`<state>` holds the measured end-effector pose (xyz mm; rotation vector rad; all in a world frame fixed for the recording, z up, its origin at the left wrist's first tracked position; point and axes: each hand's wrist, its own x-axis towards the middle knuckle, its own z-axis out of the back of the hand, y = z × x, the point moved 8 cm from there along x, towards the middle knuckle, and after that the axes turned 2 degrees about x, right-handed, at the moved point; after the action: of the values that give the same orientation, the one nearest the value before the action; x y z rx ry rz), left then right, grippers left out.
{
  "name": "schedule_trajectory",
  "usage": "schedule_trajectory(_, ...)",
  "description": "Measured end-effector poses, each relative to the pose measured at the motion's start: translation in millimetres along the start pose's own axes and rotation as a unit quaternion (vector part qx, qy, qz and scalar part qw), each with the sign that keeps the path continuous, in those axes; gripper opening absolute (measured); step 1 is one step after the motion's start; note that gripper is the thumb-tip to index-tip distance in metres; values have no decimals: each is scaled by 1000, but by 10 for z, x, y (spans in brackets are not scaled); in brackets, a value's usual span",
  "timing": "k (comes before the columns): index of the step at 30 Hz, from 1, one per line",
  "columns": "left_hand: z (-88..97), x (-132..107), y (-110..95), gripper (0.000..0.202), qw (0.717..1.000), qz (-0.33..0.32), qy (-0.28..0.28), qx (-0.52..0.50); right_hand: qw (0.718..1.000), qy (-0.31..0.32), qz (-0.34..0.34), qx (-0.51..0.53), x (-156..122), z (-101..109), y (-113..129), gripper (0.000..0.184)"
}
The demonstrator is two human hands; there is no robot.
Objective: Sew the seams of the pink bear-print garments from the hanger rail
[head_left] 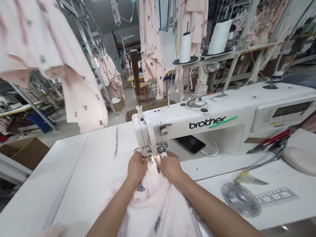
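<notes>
Gripping pale-pink printed fabric (154, 207) at the presser foot of a white Brother sewing machine (204, 122), left hand (137, 168) and right hand (171, 167) both closed; sewn length hidden; pale-pink garments (149, 38) hanging at 12 o'clock.

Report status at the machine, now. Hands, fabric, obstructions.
Left hand, right hand gripping pink printed fabric at the presser foot. Smartphone lying under the sewing machine arm.
</notes>
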<state>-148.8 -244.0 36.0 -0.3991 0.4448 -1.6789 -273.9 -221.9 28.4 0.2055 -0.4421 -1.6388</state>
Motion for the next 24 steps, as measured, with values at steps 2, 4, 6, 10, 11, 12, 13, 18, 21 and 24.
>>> schedule_trajectory(2,3,-10,9,22,1000,-3,-5,-10,1000,-3,4,1,-4,13,18,22)
schedule_trajectory(4,8,-25,15,23,1000,-11,-5,-18,1000,-3,17,7,-23,40,32,24)
schedule_trajectory(6,20,-40,15,23,999,-20,-4,-26,999,4,46,22,-60,73,39,24)
schedule_trajectory(10,45,-52,2,24,999,-33,1,-39,992,23,108,69,-144,121,11,36)
schedule_trajectory(11,46,-51,0,24,999,-33,2,-43,990,22,111,79,-152,125,-10,39)
schedule_trajectory(12,46,-47,1,24,998,-32,4,-46,990,19,110,86,-152,126,-31,42)
schedule_trajectory(13,45,-44,3,24,998,-30,5,-48,990,16,105,92,-146,122,-52,43)
schedule_trajectory(18,26,-28,26,24,998,-30,9,-59,988,20,93,118,-95,65,-73,44)
schedule_trajectory(21,5,-22,51,21,997,-31,13,-66,987,25,88,130,-79,42,-78,45)
schedule_trajectory(24,-12,-19,65,19,996,-32,18,-75,986,30,86,138,-75,19,-91,46)
